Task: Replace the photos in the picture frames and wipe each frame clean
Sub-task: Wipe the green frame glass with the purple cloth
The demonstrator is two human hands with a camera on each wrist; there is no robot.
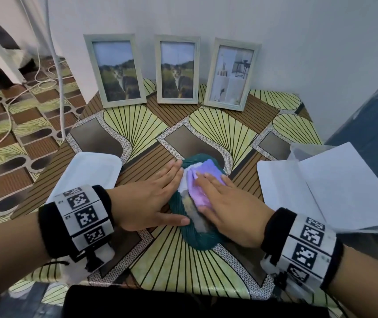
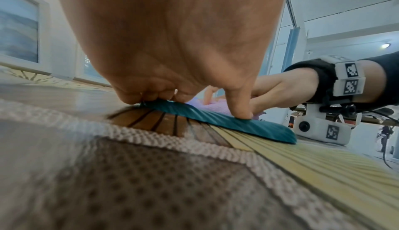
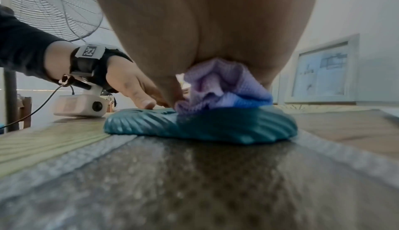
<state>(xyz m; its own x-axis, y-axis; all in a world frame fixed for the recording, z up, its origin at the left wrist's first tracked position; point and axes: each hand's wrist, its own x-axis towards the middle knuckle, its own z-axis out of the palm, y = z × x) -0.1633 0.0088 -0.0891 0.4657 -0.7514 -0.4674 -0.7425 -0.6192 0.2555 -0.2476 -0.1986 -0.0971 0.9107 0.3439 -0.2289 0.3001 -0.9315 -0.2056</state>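
Note:
A teal oval frame (image 1: 194, 242) with a ribbed rim lies flat at the middle of the patterned table (image 1: 183, 271). My left hand (image 1: 174, 193) rests on its left rim with fingers straight and thumb along the near edge. My right hand (image 1: 206, 193) presses a purple cloth (image 1: 206, 175) flat onto the frame's glass. The left wrist view shows my left fingertips (image 2: 134, 97) on the teal frame (image 2: 226, 126). Bunched under my right palm (image 3: 205, 29) is the cloth (image 3: 220, 87), on the teal frame (image 3: 205, 126). Three pale rectangular frames (image 1: 177, 70) stand against the wall.
A white tray (image 1: 91, 173) lies left of the hands and white sheets (image 1: 334, 187) on clear plastic lie at the right. White cables (image 1: 34, 88) trail on the floor at the left. A fan (image 3: 58, 12) stands behind my left arm.

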